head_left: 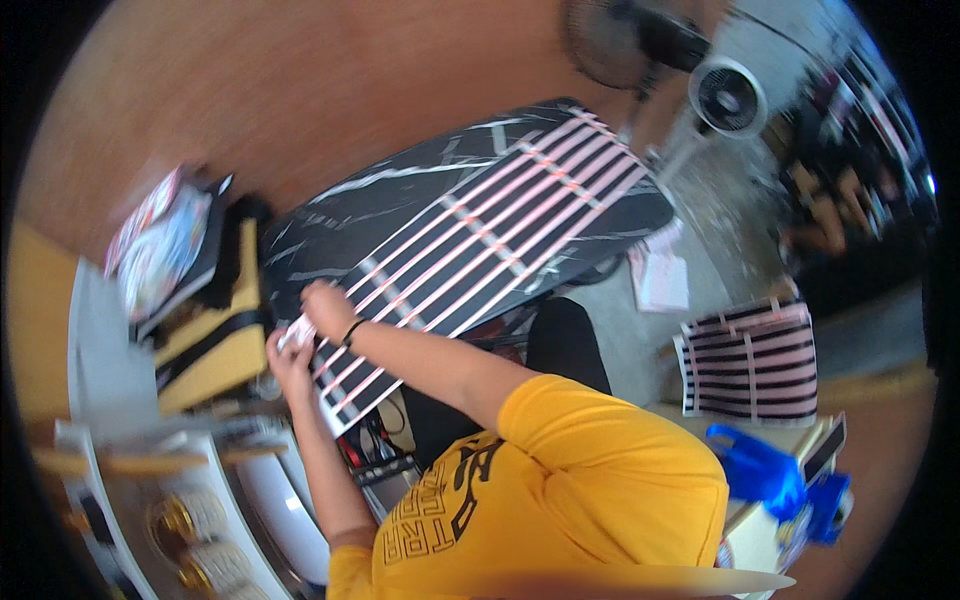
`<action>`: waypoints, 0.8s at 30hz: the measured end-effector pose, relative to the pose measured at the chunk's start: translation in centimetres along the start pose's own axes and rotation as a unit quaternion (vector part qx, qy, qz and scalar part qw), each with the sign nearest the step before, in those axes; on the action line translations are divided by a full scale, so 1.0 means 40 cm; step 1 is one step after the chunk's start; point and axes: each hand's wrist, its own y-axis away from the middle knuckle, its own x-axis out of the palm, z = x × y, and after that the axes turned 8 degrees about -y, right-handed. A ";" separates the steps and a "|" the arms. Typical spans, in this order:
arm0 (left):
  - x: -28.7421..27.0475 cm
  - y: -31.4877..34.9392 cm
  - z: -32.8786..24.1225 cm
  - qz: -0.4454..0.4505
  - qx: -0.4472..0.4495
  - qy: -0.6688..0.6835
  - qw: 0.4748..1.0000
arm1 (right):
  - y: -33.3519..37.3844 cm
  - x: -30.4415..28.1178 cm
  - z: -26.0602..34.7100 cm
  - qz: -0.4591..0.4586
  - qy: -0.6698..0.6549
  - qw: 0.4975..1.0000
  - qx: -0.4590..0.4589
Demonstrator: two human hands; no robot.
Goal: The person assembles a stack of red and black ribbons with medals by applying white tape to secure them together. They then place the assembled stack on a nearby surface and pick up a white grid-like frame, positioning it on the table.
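Observation:
A long black sheet with pink-and-white stripes [490, 235] lies along a black marble-patterned table [400, 190] and hangs over its near end. My right hand [325, 305], a black band on its wrist, is closed on the near end of that sheet. Just below it, my left hand [285, 352] pinches a small pale pink-white strip [297, 333] at the sheet's edge. The two hands almost touch. My yellow printed shirt [560, 490] fills the lower middle of the view.
A second striped sheet [755, 360] lies at the right, beside a blue plastic bag [765, 470]. A yellow box [215, 340] and stacked glossy packets [160, 245] sit to the left. Two fans [725, 95] stand beyond the table. Papers [660, 275] lie on the floor.

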 end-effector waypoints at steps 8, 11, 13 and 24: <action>0.025 -0.050 0.006 -0.098 0.148 -0.373 0.911 | 0.019 -0.089 0.003 0.007 -0.288 0.955 -0.066; 0.041 -0.046 -0.012 -0.079 0.155 -0.439 0.881 | 0.087 -0.193 -0.014 0.025 -0.260 0.960 -0.098; 0.048 -0.043 -0.034 -0.079 0.181 -0.509 0.838 | 0.138 -0.275 -0.016 -0.001 -0.252 0.962 -0.101; 0.054 -0.028 -0.063 -0.129 0.201 -0.644 0.727 | 0.303 -0.899 0.073 -0.218 -0.206 0.954 -0.008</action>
